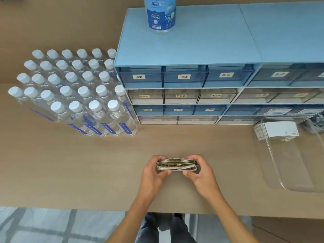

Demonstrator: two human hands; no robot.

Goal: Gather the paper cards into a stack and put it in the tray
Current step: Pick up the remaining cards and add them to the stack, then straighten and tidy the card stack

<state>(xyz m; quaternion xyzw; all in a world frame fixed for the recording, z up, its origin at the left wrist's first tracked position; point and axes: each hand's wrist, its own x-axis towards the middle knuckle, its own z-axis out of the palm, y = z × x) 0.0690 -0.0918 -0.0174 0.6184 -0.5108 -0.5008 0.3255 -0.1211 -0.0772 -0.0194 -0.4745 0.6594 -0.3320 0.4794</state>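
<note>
A stack of paper cards (176, 165) stands on edge just above the table, its grey layered edges facing me. My left hand (152, 174) grips its left end and my right hand (199, 174) grips its right end, fingers wrapped over the top and thumbs underneath. A clear plastic tray (287, 179) lies on the table at the right, well away from my hands. Inside its far end rests another bundle of white cards (278, 130).
A block of several water bottles with white caps (73, 92) fills the table's left side. A blue drawer cabinet (189, 79) with labelled drawers stands behind, a blue-labelled bottle (160, 14) on top. The table's front edge (87, 208) runs below my wrists.
</note>
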